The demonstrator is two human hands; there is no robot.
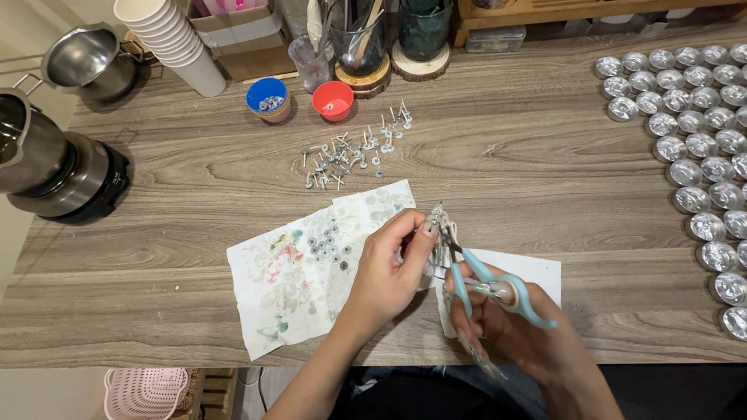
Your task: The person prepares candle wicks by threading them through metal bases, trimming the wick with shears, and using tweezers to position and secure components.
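Both hands work low in the view, just over the near edge of the table (545, 179). The right hand (506, 323) is clenched round the blue handles of a pair of pliers (486, 284), fingers threaded through the loops, the metal tip pointing up and left. That tip meets a small metal piece (437, 214), which the left hand (389, 272) pinches between thumb and fingertips; the piece is too small to make out further. Hands and pliers hover over a white paper (529, 268) lying on the table.

Just left of it, partly under the left hand, lies a stained paper towel (288, 280) with pale colour blotches and a cluster of small round metal discs (327, 245) on it. Beyond the towel, loose wick tabs (350, 152) with short stems are scattered on the bare wood. Behind those stand a blue cup (267, 97) and a red cup (333, 99), each with a few small metal bits inside.

Farther back are a tilted stack of paper cups (175, 43), glass jars on wooden coasters (420, 66) and cardboard boxes. At the left edge sit a hot plate (74, 183) bearing a steel pot and a second steel pitcher (82, 58). Along the right edge, well apart from the hands, rows of empty foil tealight cups (700, 117) cover the table. A pink basket (144, 393) shows below the table edge.
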